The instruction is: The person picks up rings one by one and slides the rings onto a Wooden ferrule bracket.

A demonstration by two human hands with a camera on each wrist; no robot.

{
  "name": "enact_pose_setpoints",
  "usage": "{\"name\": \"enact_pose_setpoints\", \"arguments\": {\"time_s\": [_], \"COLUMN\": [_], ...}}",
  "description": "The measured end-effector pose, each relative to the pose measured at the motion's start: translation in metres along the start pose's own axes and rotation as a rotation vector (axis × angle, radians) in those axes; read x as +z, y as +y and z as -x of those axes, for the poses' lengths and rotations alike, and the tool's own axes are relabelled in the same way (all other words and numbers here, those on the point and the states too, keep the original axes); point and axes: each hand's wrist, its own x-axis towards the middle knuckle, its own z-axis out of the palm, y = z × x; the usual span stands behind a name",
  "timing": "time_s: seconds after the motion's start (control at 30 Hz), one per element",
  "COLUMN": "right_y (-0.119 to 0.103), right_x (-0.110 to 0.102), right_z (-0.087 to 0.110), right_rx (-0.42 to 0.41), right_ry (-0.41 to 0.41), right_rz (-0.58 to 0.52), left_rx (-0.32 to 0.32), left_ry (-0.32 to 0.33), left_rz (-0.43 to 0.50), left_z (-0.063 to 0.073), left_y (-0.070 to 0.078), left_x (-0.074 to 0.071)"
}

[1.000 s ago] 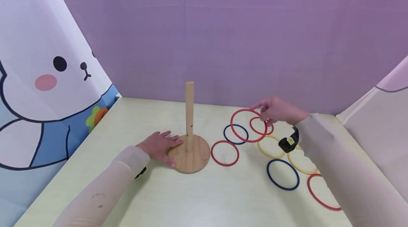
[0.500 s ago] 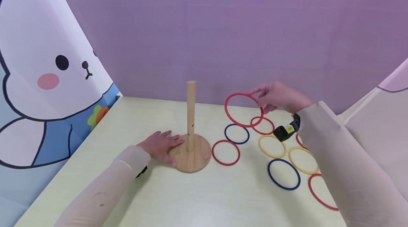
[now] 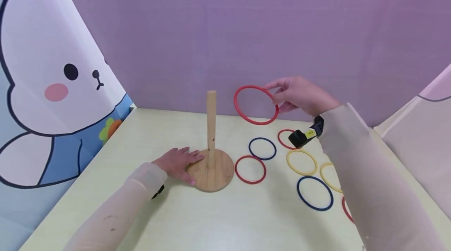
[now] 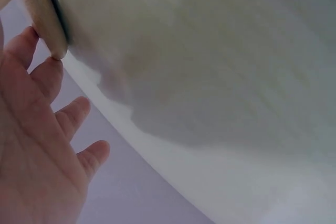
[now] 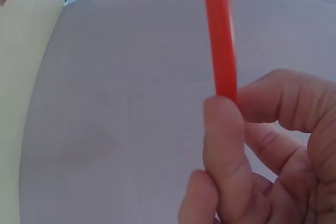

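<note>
My right hand [image 3: 299, 95] pinches a red ring [image 3: 256, 87] by its right side, between thumb and fingers. The ring hangs tilted above the back of the table, to the right of an upright wooden peg [image 3: 211, 125]. In the right wrist view, the red ring [image 5: 219, 35] rises edge-on from the pinch. My left hand [image 3: 176, 163] rests with spread fingers on the left edge of the peg's round wooden base [image 3: 218, 176]. In the left wrist view, two fingertips touch the rim of the base [image 4: 44, 19], the other fingers standing apart.
Several rings lie flat to the right of the base: a red ring [image 3: 236, 172] close beside it, a blue ring [image 3: 262, 159], a yellow ring [image 3: 301, 174], another blue ring [image 3: 314, 209]. My right sleeve [image 3: 370, 165] covers part of others. A purple wall [image 3: 282, 27] backs the table.
My right hand has lifted the red ring up from over the other rings and carried it left toward the peg. The left hand stays on the base.
</note>
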Motion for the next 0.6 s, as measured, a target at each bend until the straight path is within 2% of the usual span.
{"name": "enact_pose_setpoints", "arguments": {"time_s": [0.2, 0.6], "right_y": [-0.014, -0.031], "right_x": [0.011, 0.038], "right_z": [-0.007, -0.016], "right_rx": [-0.051, -0.054], "right_ry": [0.005, 0.039], "right_rz": [-0.065, -0.212], "left_rx": [-0.026, -0.052], "left_ry": [0.009, -0.027], "left_rz": [-0.040, 0.021], "left_z": [0.004, 0.002], "left_y": [-0.003, 0.001], "left_x": [0.000, 0.001]}}
